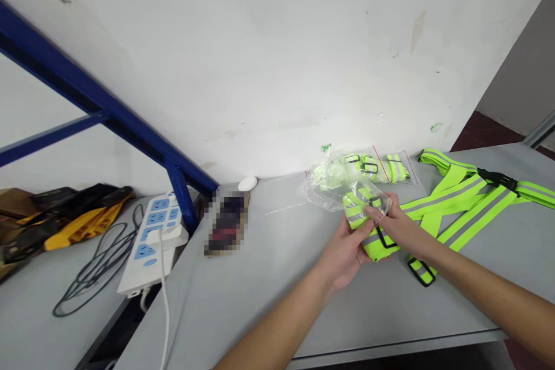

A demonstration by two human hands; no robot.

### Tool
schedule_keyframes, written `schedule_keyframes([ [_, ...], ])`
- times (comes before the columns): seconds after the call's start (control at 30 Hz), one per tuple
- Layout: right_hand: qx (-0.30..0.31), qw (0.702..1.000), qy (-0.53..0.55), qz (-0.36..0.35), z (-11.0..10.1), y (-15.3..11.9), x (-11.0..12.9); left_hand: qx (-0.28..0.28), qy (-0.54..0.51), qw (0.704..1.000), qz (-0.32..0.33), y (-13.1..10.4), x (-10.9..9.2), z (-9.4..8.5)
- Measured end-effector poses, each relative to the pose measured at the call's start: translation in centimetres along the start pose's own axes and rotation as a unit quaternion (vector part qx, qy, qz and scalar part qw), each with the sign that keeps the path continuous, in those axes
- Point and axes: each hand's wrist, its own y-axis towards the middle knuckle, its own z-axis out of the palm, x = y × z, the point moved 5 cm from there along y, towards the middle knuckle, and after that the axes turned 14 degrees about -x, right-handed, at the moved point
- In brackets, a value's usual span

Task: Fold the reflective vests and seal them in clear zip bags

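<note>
My left hand [349, 245] is closed around a folded neon-yellow reflective strap [376, 250] with grey stripes and a black buckle. The strap's upper part sits inside the mouth of a clear plastic bag [379, 203], while its lower part is outside. At the bag's edge, my right hand [392, 222] grips the film, with some fingers hidden behind it. Beyond my hands, several bagged reflective straps [368, 167] lie against the wall. A loose reflective harness [462, 205] with a black clip is spread out to the right, partly under my right forearm.
On the grey table [269, 277] a phone-like object [226, 222], blurred out, lies left of my hands, near a white oval item [247, 184]. A white power strip [150, 243] with cables and a blue metal frame [130, 121] stand further left. The wall [277, 69] closes off the back.
</note>
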Motion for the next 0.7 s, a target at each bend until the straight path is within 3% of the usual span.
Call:
schedule_keyframes([
  [0.17, -0.015, 0.998, -0.038, -0.052, 0.1, 0.0, 0.4, -0.056, -0.032, 0.998, 0.019, -0.2, -0.3, -0.2],
  [0.4, -0.09, 0.959, -0.112, -0.244, -1.0, 0.2, 2.0, -0.089, -0.043, 0.995, 0.024, -0.2, -0.8, -0.8],
  [0.57, -0.115, 0.953, -0.11, -0.257, -1.5, 0.8, 1.4, -0.113, -0.07, 0.99, 0.039, 0.4, -1.2, -1.3],
  [0.7, -0.067, 0.956, -0.067, -0.276, -0.4, -0.7, 0.9, -0.141, -0.079, 0.984, 0.073, 0.6, -1.7, -1.6],
])
